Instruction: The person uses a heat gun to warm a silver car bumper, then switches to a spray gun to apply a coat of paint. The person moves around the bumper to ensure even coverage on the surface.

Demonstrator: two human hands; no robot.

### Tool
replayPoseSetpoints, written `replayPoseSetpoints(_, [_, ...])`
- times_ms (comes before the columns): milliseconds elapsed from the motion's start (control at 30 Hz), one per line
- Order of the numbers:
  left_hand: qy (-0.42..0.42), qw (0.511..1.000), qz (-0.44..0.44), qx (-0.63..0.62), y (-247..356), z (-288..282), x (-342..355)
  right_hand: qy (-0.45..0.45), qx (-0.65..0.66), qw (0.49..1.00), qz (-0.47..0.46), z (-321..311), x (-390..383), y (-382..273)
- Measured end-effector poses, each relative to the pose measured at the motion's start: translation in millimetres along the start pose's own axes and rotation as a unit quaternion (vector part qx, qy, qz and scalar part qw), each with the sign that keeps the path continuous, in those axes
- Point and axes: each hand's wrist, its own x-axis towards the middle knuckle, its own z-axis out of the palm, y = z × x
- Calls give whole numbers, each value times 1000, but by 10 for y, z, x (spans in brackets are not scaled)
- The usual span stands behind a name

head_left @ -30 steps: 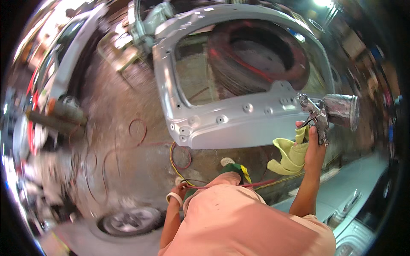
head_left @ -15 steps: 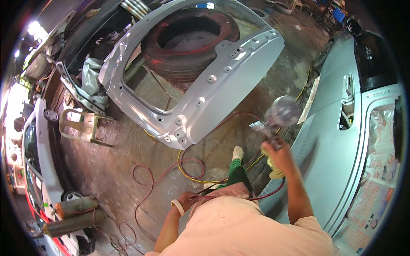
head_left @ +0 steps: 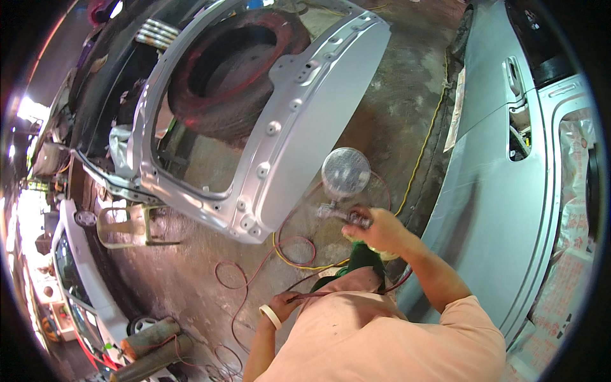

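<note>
My right hand (head_left: 380, 230) is closed around the grip of a spray gun (head_left: 333, 211) topped by a round, clear-looking cup (head_left: 345, 172). Something pale yellow, perhaps a cloth, shows beneath that hand. A dark red hose (head_left: 396, 284) loops below my right forearm and crosses in front of my waist. At my waist my left hand (head_left: 286, 304), with a pale band on its wrist, closes on the hose. Ahead of the gun is a silver-grey car tailgate panel (head_left: 331, 105) with an open window frame; a gap separates the two.
A large worn tire (head_left: 219, 105) shows through the window frame. On my right stands a grey car body (head_left: 474, 191) with masking sheets (head_left: 560, 293). Red and yellow hoses (head_left: 420, 167) snake over the floor. A plastic stool (head_left: 124, 226), two cylinders (head_left: 151, 337) and a white car (head_left: 86, 270) are at left.
My right hand has brought the spray gun leftward, nearer the tailgate's lower edge. The view has swung to the right. My left hand keeps hold of the hose.
</note>
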Motion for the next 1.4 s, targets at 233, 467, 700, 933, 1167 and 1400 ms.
replayPoseSetpoints(233, [-71, 994, -31, -72, 1025, 306, 836, 149, -15, 987, 57, -1627, 1089, 711])
replayPoseSetpoints(467, [-145, 977, 23, -153, 2321, 489, 1812, 238, -9, 970, 44, -3376, 2530, 1636])
replayPoseSetpoints(700, [-149, 975, 89, -142, 3092, 513, 2180, 335, -87, 938, -14, -4635, 3651, 2107])
replayPoseSetpoints(933, [-195, 955, 31, -222, 3259, 505, 2043, 427, -107, 898, 10, -5084, 4233, 2535])
replayPoseSetpoints(1167, [-137, 963, 94, -211, 2686, 527, 1633, 289, -78, 952, -59, -4038, 3774, 1454])
replayPoseSetpoints(1400, [-157, 981, 24, -111, 1379, 390, 732, 194, -127, 972, -39, -2267, 2253, 178])
